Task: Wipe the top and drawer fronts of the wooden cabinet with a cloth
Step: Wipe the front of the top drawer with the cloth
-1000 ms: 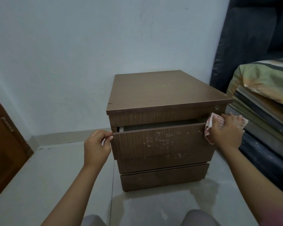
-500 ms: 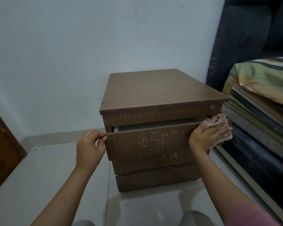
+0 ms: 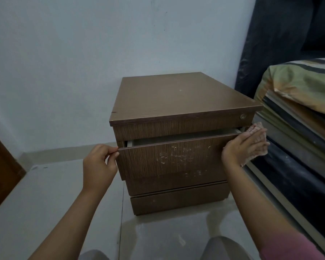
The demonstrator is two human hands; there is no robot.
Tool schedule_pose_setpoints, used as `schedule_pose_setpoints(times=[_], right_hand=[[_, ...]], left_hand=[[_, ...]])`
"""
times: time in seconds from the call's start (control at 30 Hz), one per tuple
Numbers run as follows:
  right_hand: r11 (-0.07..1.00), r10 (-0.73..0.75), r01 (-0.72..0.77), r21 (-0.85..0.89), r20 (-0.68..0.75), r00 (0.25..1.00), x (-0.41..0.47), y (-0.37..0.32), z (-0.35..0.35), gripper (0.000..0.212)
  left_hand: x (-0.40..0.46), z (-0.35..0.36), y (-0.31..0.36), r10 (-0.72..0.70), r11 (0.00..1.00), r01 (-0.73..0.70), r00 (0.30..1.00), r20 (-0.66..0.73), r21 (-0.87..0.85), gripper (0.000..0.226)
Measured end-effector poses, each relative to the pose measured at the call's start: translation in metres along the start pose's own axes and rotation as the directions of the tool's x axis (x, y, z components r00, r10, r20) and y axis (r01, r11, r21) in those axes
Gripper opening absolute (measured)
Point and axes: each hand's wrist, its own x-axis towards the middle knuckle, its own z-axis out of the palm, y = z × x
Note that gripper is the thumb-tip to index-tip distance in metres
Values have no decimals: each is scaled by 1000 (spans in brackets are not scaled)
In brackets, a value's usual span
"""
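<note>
While the left hand (image 3: 99,164) pinches the drawer (image 3: 169,160) corner, the cabinet (image 3: 176,102) looks rigid and heavy; the limp cloth (image 3: 255,139) sits under the flat, straight-fingered right hand (image 3: 242,147).

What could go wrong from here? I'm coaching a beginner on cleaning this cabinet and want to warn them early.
1. The drawer is pulled partly out while the left hand pinches its corner; sliding it shut could catch those fingers.
2. The right hand presses the cloth at the drawer's far edge, beside the gap, so the cloth might snag inside.
3. The white marks mid-front look untouched and may be missed.
</note>
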Motion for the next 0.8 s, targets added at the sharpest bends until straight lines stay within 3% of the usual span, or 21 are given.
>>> schedule_pose_setpoints(times=[0.17, 0.37, 0.47, 0.63, 0.8], right_hand=[[993, 6, -1, 117, -43, 999, -9, 6, 0, 53], [902, 288, -270, 336, -5, 958, -16, -2, -10, 53], [886, 255, -243, 395, 22, 967, -35, -17, -14, 52], [954, 147, -209, 214, 272, 951, -86, -48, 9, 53], [987, 149, -157, 16, 232, 961, -87, -48, 22, 55]], left_hand=[[-1, 2, -2, -2, 1000, 2, 1000, -17, -13, 11], [-2, 3, -3, -7, 1000, 6, 1000, -21, -21, 11], [-1, 3, -4, -3, 1000, 3, 1000, -25, -24, 11], [-2, 1, -3, 7, 1000, -7, 1000, -25, -29, 11], [-2, 1, -4, -8, 999, 7, 1000, -19, -43, 11]])
